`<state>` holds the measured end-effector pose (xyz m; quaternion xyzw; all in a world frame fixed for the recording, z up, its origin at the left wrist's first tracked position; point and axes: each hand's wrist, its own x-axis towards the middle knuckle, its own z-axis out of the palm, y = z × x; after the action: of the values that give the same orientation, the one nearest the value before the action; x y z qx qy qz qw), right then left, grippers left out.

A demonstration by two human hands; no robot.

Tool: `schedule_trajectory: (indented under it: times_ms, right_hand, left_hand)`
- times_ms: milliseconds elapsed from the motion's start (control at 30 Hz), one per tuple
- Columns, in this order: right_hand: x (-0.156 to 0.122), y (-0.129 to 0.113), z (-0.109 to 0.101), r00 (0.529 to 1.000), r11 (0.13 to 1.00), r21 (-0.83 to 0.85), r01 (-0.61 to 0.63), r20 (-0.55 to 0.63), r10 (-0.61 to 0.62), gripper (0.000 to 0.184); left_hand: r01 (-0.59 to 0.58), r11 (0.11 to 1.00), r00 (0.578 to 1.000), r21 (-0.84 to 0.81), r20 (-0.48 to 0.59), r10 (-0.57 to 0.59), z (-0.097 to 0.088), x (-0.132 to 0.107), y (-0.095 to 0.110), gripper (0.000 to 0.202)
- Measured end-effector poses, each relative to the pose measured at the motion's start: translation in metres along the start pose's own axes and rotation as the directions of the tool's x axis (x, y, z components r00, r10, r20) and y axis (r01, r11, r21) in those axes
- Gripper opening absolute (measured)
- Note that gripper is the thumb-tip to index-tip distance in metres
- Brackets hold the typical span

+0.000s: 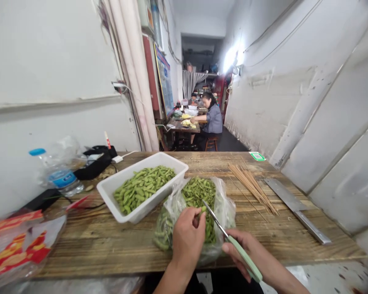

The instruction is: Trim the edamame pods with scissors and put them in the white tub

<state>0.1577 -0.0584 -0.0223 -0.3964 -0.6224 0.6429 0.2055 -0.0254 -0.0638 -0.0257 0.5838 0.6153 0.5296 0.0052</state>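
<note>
My left hand [188, 230] pinches a green edamame pod [203, 208] over an open clear plastic bag [222, 192] full of pods. Fingers of my right hand [245, 253] are wrapped around a pair of scissors [241, 251] with pale green handles. Its metal blades point up and left, their tips close beside the pod. Whether the blades touch the pod I cannot tell. Behind and left of the bag stands a white plastic tub [106, 196] holding many more pods.
To the right lie a bundle of thin wooden skewers [253, 185] and a cleaver [290, 198]. At left are a water bottle [61, 175], a black pouch [95, 161] and a red-and-white package [24, 249]. Beyond the wooden table [110, 249], a person [213, 118] sits at another table.
</note>
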Motion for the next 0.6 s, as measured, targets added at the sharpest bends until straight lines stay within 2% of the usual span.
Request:
schedule_trajectory:
  times_ms: [100,200,267,400,433,500,567,600]
  right_hand:
    - [0.003,0.006,-0.005,0.999,0.999,-0.015,0.030,-0.032,-0.030,0.048]
    - [0.005,0.008,-0.012,0.996,0.999,-0.018,0.039,-0.077,-0.040,0.056]
    - [0.006,0.008,-0.017,0.992,0.999,-0.002,0.042,-0.115,-0.042,0.060]
    - [0.012,0.010,-0.027,0.948,0.999,0.005,0.034,-0.316,-0.030,0.062]
    - [0.014,0.012,-0.031,0.930,1.000,0.003,0.029,-0.368,-0.026,0.062]
    - [0.020,0.020,-0.040,0.879,0.999,-0.012,0.040,-0.474,-0.041,0.063]
    - [0.025,0.033,-0.052,0.846,0.999,-0.029,0.027,-0.532,-0.039,0.060]
    - [0.028,0.041,-0.058,0.827,0.999,-0.048,0.023,-0.560,-0.046,0.058]
  left_hand:
    - [-0.010,0.998,0.994,0.063,-0.111,0.017,-0.018,0.018,-0.016,0.015]
    - [-0.046,0.980,0.980,0.192,-0.179,0.081,-0.044,0.049,-0.039,0.022]
    - [-0.042,0.953,0.978,0.300,-0.183,0.100,-0.062,0.073,-0.058,0.024]
    - [0.056,0.846,0.990,0.530,-0.137,0.021,-0.089,0.106,-0.094,0.035]
    - [0.056,0.819,0.989,0.571,-0.143,0.032,-0.092,0.108,-0.099,0.037]
    - [-0.010,0.796,0.972,0.605,-0.182,0.150,-0.092,0.102,-0.105,0.035]
    - [-0.147,0.798,0.927,0.584,-0.200,0.317,-0.083,0.083,-0.105,0.031]
    - [-0.223,0.802,0.911,0.554,-0.176,0.374,-0.076,0.070,-0.104,0.028]
